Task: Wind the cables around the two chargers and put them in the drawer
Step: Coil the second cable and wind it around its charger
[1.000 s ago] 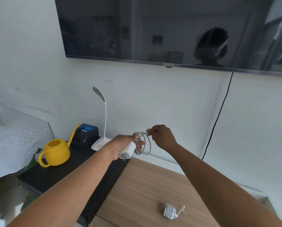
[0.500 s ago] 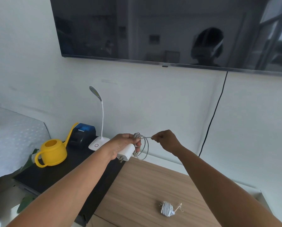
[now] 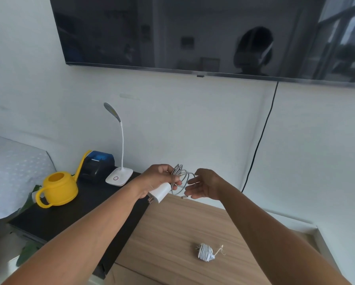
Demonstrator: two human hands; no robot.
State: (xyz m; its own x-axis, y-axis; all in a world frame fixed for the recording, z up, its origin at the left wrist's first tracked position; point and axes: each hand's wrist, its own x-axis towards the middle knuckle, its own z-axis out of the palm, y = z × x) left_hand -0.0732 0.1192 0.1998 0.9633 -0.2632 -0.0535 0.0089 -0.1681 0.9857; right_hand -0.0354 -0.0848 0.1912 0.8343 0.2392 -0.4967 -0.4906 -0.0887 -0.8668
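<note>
Left hand (image 3: pixel 158 179) grips the white charger (image 3: pixel 161 192), fingers curled over the grey cable (image 3: pixel 182 178) coils; the charger's upper part is hidden in the palm. Right hand (image 3: pixel 205 185) is just beside the coils, fingers loosely spread; contact with the cable end is unclear. Second charger (image 3: pixel 205 251), already wound, lies on the wooden top (image 3: pixel 168 229) below.

Wood top (image 3: pixel 168 229) offers open room around the wound charger (image 3: pixel 205 252); lamp (image 3: pixel 119 176), can (image 3: pixel 58 188) and perhaps a printer (image 3: pixel 97 166) crowd the black shelf (image 3: pixel 69 217) leftward.
</note>
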